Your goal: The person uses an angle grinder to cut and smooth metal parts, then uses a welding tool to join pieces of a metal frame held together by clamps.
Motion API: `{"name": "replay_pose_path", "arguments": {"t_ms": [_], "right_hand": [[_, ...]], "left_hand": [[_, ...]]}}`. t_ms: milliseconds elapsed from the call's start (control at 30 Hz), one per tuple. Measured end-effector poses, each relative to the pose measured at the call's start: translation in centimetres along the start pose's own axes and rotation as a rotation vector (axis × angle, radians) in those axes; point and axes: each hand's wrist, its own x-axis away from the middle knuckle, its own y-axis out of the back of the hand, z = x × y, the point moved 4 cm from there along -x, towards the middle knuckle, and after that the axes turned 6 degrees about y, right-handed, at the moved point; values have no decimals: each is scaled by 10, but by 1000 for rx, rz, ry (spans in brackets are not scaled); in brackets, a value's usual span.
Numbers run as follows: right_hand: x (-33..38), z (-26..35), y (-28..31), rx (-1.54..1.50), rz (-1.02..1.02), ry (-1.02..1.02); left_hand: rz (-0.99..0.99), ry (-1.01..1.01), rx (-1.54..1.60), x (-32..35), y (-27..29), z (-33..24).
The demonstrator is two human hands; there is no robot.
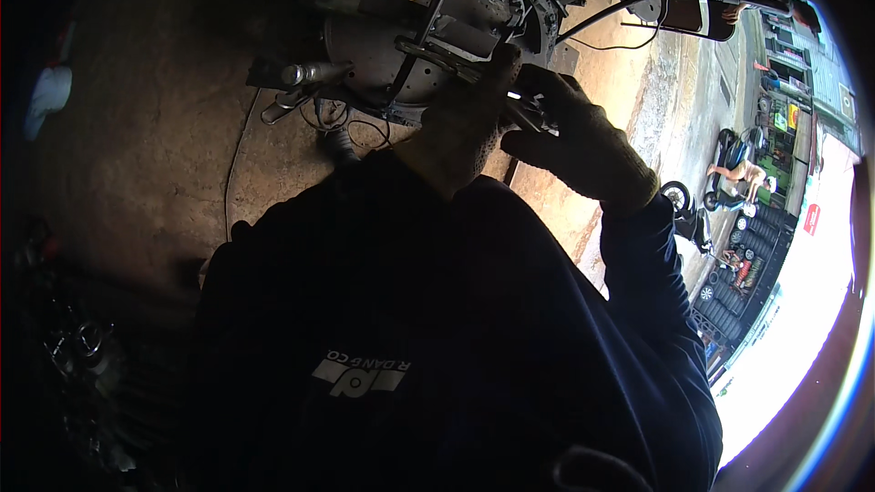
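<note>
Both my hands wear knit work gloves and meet at the dark metal frame of a partly stripped motorcycle point(378, 50). My left hand point(460, 123) is closed round a long metal hand tool point(437, 59), whose far end lies against a thin frame bar. Just right of it, my right hand point(588, 141) curls its fingers round a shiny metal piece point(529, 111). Shadow and the gloves hide whether that piece is part of the same tool.
Left of my hands, a metal cylinder point(310, 73) and loose cables point(239, 155) hang from the frame over the brown floor point(155, 155). Dark machine parts point(87, 342) stand at lower left. Out on the street at right are a rider on a motorbike point(734, 173) and stacked tyres point(725, 310).
</note>
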Motion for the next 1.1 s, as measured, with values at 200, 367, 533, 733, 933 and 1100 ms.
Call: {"name": "replay_pose_path", "arguments": {"t_ms": [200,367,533,733,933,1100], "right_hand": [[-6,-22,-2,-307,85,-20],[-5,-26,0,-253,109,-34],[-6,-12,4,-263,68,-74],[-6,1,2,-200,0,-63],[4,2,13,-154,-123,-60],[33,-48,9,-212,-259,-111]], "left_hand": [[2,-22,-72,1,2,1],[-25,-29,-295,2,2,-1],[-60,-42,-590,9,4,-15],[40,-384,-653,5,13,3],[23,33,-56,4,6,3],[-20,101,92,7,-2,2]]}}
